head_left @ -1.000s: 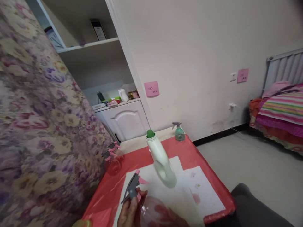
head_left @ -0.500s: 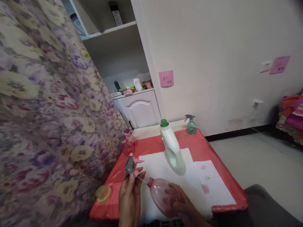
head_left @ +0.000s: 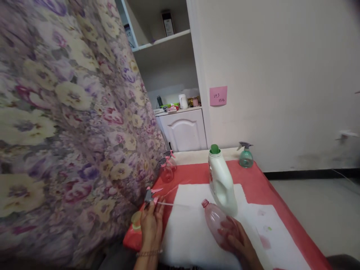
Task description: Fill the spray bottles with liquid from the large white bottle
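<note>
In my left hand (head_left: 152, 221) is a grey and pink spray nozzle (head_left: 149, 195), its thin dip tube pointing right over the white cloth (head_left: 185, 225). My right hand (head_left: 239, 240) is wrapped round a clear pink spray bottle (head_left: 216, 221), tilted with its uncovered neck up and to the left. The tube's end is apart from the neck. Just behind the bottle stands a large pale green jug (head_left: 222, 183) with a handle and a green piece in its mouth. A yellowish round lid or dish (head_left: 136, 220) lies beside my left wrist, partly hidden.
Pink spray bottles (head_left: 167, 173) stand at the table's far left and a green spray bottle (head_left: 246, 159) at its far right. Red covering (head_left: 194, 172) spreads under the cloth. A floral curtain (head_left: 84, 150) hangs close on the left; a wall stands behind the table.
The dip tube has come out of the pink bottle's neck. My left hand with the nozzle and my right hand with the bottle are farther apart. The view has turned left.
</note>
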The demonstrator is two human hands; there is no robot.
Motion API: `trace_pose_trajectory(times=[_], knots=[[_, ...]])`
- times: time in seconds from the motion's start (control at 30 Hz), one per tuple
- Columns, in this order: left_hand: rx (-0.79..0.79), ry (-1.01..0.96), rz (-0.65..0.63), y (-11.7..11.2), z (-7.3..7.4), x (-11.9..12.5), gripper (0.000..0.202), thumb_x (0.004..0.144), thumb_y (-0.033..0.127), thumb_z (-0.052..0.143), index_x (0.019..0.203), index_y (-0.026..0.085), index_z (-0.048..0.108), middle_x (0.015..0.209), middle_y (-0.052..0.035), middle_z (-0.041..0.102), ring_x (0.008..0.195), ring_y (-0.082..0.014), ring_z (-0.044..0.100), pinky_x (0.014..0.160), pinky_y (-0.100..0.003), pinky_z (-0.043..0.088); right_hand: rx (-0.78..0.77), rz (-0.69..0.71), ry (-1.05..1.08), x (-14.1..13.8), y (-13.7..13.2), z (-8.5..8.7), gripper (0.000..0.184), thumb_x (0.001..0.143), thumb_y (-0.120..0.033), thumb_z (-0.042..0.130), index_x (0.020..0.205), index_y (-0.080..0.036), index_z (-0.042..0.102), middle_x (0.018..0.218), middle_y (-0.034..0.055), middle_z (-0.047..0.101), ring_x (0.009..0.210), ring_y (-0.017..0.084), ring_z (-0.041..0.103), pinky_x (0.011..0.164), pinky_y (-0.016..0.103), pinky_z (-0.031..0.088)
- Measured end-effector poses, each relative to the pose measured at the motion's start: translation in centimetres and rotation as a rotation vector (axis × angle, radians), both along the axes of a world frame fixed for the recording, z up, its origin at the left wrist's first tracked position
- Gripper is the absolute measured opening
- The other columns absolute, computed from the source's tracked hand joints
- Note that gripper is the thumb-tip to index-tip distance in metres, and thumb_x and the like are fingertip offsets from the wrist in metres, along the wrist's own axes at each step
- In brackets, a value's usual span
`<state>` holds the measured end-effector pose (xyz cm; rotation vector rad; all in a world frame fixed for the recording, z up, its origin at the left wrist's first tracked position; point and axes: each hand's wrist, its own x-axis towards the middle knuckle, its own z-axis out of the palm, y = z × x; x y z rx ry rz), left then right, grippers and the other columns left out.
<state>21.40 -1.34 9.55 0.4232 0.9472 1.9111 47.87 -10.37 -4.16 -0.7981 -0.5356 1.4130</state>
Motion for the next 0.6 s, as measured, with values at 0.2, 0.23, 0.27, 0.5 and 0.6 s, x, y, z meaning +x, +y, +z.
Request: trace_pose_trajectory(times=[0.2,0.23,0.27,0.5,0.6], knots=[[-0.079,0.016,-0.028,3.3,-3.4,-0.5,0.017,0.084,0.003,0.054,0.075,0.016,0.059,0.079,-0.0062,0.074,0.074,-0.0168,0.073,0.08,-0.033,0.057,0.043,0.038,0.016,0.0,0.3,-0.9,0.073,0.055,-0.05,0.088,0.118,-0.026,0.058,0.116,0.0145,0.068,0.104,0.038,0.068,0.084,0.05,0.053],[-0.089,0.014,-0.028,3.9,-3.9,-0.7,0.017,0.085,0.003,0.053,0.075,0.015,0.059,0.08,-0.0063,0.074,0.074,-0.0163,0.073,0.08,-0.032,0.057,0.046,0.037,0.011,0.1,0.3,-1.0,0.071,0.056,-0.05,0.087,0.117,-0.026,0.06,0.115,0.0143,0.07,0.105,0.037,0.067,0.085,0.049,0.053],[-0.1,0.012,-0.027,4.5,-4.4,-0.9,0.017,0.086,0.003,0.053,0.076,0.015,0.059,0.081,-0.0061,0.074,0.076,-0.0159,0.073,0.081,-0.032,0.056,0.049,0.037,0.007,0.1,0.3,-1.2,0.07,0.056,-0.051,0.087,0.117,-0.027,0.06,0.115,0.0143,0.071,0.107,0.037,0.067,0.086,0.049,0.052],[-0.239,0.046,0.025,6.9,-6.2,-2.5,0.029,0.09,0.032,0.061,0.114,0.016,0.061,0.111,-0.0066,0.066,0.09,-0.0186,0.066,0.076,-0.038,0.057,0.036,0.056,0.012,0.3,0.8,-2.2,0.072,0.054,-0.054,0.085,0.116,-0.025,0.063,0.114,0.0146,0.072,0.109,0.039,0.065,0.086,0.05,0.052],[-0.299,0.098,0.067,6.9,-6.5,-2.6,0.033,0.09,0.033,0.06,0.119,0.017,0.059,0.117,-0.0079,0.064,0.095,-0.0201,0.065,0.078,-0.04,0.057,0.042,0.059,0.028,0.2,0.8,-2.3,0.073,0.053,-0.053,0.087,0.116,-0.026,0.063,0.115,0.014,0.073,0.11,0.038,0.065,0.087,0.047,0.053]])
